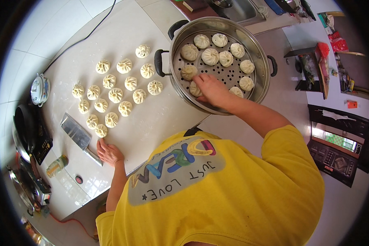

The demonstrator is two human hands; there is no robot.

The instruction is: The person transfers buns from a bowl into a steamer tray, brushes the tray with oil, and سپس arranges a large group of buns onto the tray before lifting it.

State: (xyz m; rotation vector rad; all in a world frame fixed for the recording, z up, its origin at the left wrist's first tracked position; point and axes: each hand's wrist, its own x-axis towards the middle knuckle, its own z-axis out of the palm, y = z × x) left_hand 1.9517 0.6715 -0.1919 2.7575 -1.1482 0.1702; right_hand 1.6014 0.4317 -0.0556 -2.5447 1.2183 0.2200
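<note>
My right hand (213,91) reaches into a round steel steamer pot (266,87), its fingers and thumb around a pleated bun (195,89) on the perforated tray (230,74). Another bun (189,72) lies beside my fingertips, and several more sit around the tray. My left hand (110,152) is on the pale countertop at the left, fingers apart. One fingertip is close to the nearest bun (101,130) of a loose group of pleated buns there. A cleaver (77,132) lies beside that hand, its handle by the fingers.
A lidded enamel pot (40,90), a black pan (25,129) and a glass jar (57,166) stand at the left. A black cable (87,36) crosses the counter's far side. Beyond the steamer is a steel sink (241,12). Pot handles (162,63) jut out over the counter.
</note>
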